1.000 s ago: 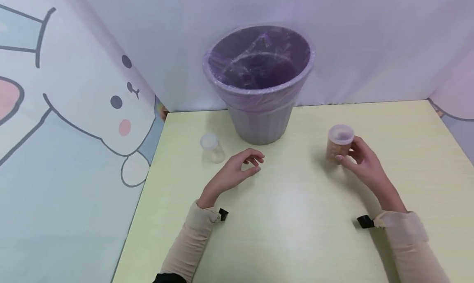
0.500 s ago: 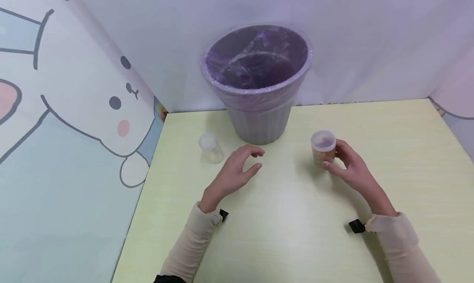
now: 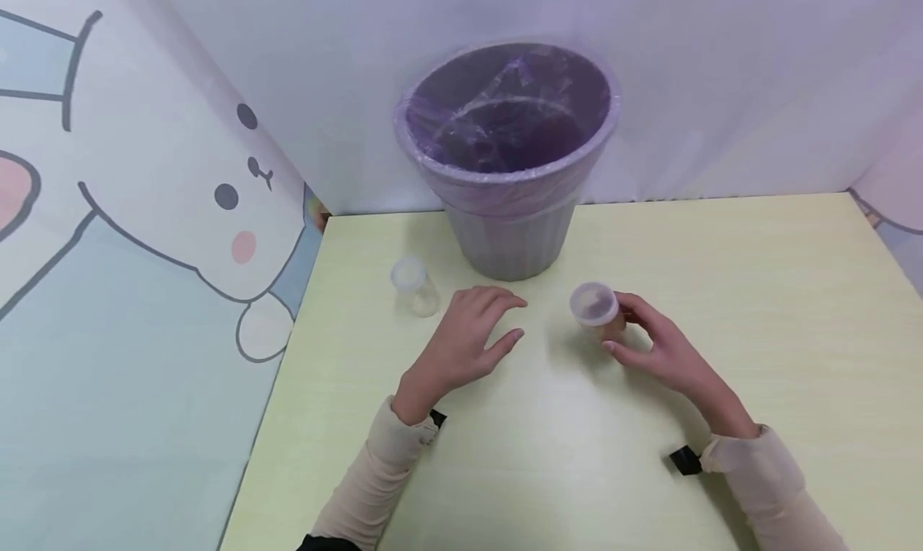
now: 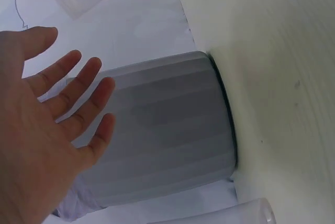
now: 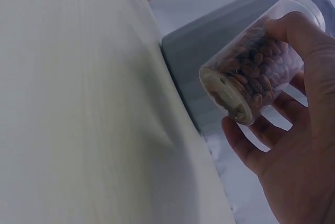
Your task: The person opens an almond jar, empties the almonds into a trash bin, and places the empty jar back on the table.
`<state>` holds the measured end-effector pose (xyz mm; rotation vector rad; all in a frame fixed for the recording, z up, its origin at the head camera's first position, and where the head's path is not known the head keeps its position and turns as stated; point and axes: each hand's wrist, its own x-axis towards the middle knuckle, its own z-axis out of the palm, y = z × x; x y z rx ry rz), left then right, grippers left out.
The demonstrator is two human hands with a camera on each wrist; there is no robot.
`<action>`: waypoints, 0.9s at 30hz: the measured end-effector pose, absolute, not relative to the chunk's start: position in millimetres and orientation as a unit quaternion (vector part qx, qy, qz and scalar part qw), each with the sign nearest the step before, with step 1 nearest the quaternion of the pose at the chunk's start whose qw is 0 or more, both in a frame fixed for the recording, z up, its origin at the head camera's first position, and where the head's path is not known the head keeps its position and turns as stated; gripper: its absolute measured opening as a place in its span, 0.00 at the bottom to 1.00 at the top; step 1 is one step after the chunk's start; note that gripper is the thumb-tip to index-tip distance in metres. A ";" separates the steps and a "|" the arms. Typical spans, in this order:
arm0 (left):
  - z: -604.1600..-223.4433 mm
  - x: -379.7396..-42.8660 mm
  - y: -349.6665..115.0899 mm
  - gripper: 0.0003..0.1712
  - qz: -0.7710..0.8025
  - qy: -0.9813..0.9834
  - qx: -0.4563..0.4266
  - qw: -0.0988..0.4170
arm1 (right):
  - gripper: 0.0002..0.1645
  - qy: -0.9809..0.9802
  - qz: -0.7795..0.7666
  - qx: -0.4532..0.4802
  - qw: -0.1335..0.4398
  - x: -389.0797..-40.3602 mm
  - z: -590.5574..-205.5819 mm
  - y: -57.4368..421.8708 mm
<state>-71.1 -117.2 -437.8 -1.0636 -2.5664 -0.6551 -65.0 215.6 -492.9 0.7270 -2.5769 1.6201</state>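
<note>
The right hand (image 3: 671, 351) is gripping a nut-filled jar (image 3: 595, 306), bringing it nearer the left hand (image 3: 461, 339). That one is hovering empty, fingers relaxed.

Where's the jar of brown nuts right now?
In the head view, the jar of brown nuts is right of centre, gripped by the right hand above the table, to the right of the bin's base.

I see a pale yellow table (image 3: 548, 471) with a grey bin (image 3: 508, 239) at its far side, a thin purplish liner (image 3: 497, 201) over the rim. Behind rises a pale backdrop (image 3: 721, 94); far left, a printed rabbit (image 3: 159, 150).
</note>
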 end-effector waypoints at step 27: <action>-430.6 -55.9 -104.7 0.42 -0.107 -0.864 -0.458 0.182 | 0.43 -0.764 0.509 0.395 -0.019 -45.6 -479.6 170.9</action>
